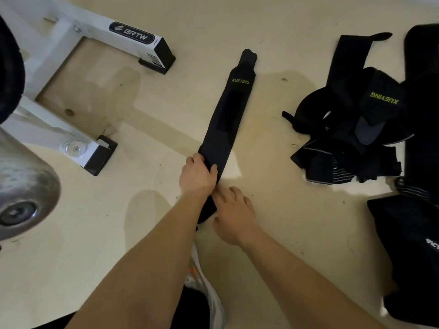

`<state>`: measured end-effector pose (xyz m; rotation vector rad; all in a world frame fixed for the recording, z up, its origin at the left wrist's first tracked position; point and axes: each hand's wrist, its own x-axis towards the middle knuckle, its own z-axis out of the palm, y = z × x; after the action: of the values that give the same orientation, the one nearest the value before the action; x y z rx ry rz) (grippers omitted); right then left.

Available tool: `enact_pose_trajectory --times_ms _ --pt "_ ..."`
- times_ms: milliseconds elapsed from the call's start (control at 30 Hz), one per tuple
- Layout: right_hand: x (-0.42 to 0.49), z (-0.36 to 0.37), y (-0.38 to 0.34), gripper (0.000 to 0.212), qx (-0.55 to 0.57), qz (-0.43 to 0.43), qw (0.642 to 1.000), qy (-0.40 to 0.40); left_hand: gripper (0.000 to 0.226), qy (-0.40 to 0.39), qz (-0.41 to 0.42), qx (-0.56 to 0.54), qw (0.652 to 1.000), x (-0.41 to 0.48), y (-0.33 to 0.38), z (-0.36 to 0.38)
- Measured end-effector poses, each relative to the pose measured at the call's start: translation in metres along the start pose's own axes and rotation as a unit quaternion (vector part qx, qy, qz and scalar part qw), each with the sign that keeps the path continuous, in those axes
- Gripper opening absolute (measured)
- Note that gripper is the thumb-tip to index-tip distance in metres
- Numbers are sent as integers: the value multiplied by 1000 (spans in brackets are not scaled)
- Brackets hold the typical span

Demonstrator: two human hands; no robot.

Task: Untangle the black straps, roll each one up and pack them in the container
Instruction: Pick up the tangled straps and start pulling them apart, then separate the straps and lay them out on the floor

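Black strap (228, 119) laid out flat on the beige floor (273, 222), both hands at its near end.
The left hand (197, 173) curls fingers and thumb round the strap's edge; the right hand (234, 217) rests straight fingers on it just below. A tangled pile of straps (344, 129) lies to the right, near a black container (408, 245) whose inside is hidden.

We take this for a gym. Up-left of our left hand (197, 175) and the lifting wrap (228, 115) it grips, a white steel equipment frame (71, 43) labelled BRTW stands on black rubber feet (164, 57) on the beige floor (273, 245); a chrome bar end (23, 186) sits farther left; a heap of wraps (351, 129) lies right of our right hand (234, 217).
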<state>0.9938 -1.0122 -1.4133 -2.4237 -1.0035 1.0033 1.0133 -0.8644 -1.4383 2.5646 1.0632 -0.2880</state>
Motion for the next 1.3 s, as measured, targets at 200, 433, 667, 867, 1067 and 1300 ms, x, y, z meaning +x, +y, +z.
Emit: enact_pose_trajectory --times_ms 200,433,667,867,1067,1300 --pt "16 -10 11 66 -24 18 999 -41 48 2 3 38 999 20 10 -8" --pt "7 -40 23 55 -4 48 999 -20 42 -54 -44 62 996 42 30 -36" --pt "-69 -117 73 52 6 127 988 84 40 -72 57 11 996 -21 128 -46" --pt "-127 -168 164 51 37 236 953 186 36 -104 195 -112 969 -67 248 -24" --pt "-119 -190 229 58 130 265 927 233 52 -125 190 -181 957 -57 322 15" --pt "-86 -192 259 63 207 194 927 243 38 -116 113 -208 965 -30 350 39"
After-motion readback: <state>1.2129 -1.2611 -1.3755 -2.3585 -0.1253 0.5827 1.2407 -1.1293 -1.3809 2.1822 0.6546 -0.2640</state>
